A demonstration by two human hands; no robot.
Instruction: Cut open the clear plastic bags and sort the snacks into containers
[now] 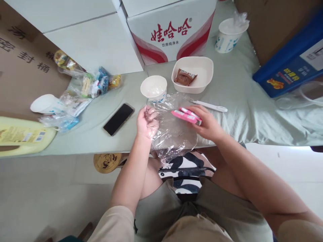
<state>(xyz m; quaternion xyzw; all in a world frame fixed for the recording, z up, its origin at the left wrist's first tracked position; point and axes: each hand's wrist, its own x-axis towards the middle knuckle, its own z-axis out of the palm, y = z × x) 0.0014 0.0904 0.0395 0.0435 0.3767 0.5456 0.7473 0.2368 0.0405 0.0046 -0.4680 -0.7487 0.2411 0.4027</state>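
Observation:
My left hand is closed on a thin clear plastic bag, which spreads to the right and hangs over the table's front edge. Between the fingers and thumb of my right hand are pink packets, held above the bag. Just beyond my hands stand a white paper cup and a white rectangular bowl with a brown wrapped snack in it. A white utility knife lies behind my right hand.
A black phone lies left of my left hand. Farther left are a tipped paper cup, several wrapped snacks and a yellow jug. A white carton stands behind; a blue container and another cup are at right.

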